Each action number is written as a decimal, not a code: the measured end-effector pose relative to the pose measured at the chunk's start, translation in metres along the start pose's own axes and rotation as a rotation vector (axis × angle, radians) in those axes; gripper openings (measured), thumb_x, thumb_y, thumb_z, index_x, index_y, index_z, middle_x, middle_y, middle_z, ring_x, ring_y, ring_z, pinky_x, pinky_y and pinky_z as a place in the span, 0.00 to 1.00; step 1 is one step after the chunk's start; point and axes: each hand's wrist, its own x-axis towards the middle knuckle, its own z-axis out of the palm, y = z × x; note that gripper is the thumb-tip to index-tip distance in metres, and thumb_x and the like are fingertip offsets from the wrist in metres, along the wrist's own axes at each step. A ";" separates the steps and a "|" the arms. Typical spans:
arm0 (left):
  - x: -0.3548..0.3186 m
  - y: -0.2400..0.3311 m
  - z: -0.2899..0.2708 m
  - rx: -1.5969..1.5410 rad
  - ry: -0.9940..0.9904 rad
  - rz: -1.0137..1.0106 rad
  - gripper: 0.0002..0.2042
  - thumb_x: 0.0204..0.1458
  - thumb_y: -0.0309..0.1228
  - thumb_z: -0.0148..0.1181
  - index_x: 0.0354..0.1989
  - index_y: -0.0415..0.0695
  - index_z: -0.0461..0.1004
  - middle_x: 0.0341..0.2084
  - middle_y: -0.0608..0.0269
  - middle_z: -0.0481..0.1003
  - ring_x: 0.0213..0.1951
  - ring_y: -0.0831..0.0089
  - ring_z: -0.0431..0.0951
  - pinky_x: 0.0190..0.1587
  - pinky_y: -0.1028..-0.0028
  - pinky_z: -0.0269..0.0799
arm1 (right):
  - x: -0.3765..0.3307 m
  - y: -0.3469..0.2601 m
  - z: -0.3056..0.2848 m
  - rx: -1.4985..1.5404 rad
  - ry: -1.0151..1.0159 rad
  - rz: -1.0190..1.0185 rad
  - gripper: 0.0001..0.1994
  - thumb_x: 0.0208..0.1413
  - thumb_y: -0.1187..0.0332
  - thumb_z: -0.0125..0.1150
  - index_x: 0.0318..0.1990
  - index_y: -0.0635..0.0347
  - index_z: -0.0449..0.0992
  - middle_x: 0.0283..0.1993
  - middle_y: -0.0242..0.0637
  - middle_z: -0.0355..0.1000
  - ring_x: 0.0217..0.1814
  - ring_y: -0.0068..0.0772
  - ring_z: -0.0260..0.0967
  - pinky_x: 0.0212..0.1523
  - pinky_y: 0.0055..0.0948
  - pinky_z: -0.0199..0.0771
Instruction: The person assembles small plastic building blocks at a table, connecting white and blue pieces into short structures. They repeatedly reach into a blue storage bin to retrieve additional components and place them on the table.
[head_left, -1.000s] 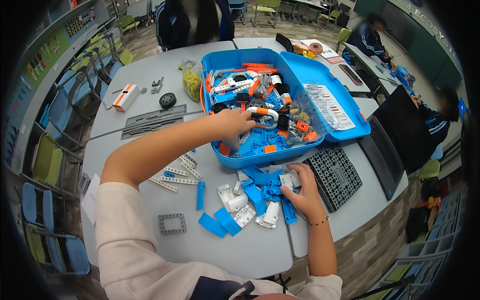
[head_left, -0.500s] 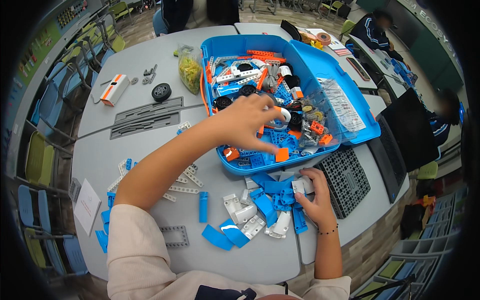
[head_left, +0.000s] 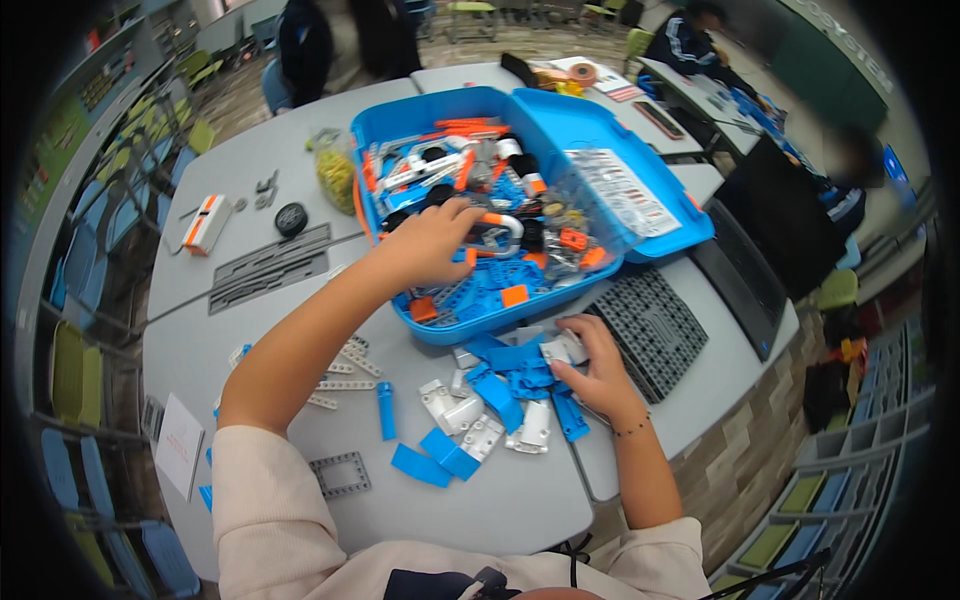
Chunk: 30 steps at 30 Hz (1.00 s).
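My left hand reaches into the blue storage bin, fingers bent downward and apart from the thumb, with no piece visible in its grasp. A white curved piece with an orange end lies beside its fingertips. At the bin's front right corner, my right hand curls its thumb and fingers around a white panel piece. That piece is at the edge of a pile of blue panels and white panels on the table. Inside the bin are orange, white, black and blue building pieces.
The bin's open lid holds a printed sheet. Right of the pile lie a dark perforated tray and a laptop. Leftward are white beams, a grey frame, grey rods, a wheel and a yellow-filled bag.
My left hand has drawn its spread fingers in and lowered among the bin's pieces. My right hand stays at the white panel piece. The whole view has shifted slightly.
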 end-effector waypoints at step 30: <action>-0.281 -0.009 -0.118 -0.994 0.451 -0.513 0.13 0.62 0.38 0.50 0.48 0.42 0.71 0.32 0.69 0.75 0.37 0.82 0.74 0.44 0.78 0.70 | -0.113 -0.044 0.023 0.308 0.416 -0.065 0.17 0.54 0.75 0.53 0.52 0.65 0.68 0.52 0.38 0.62 0.51 0.30 0.62 0.55 0.31 0.63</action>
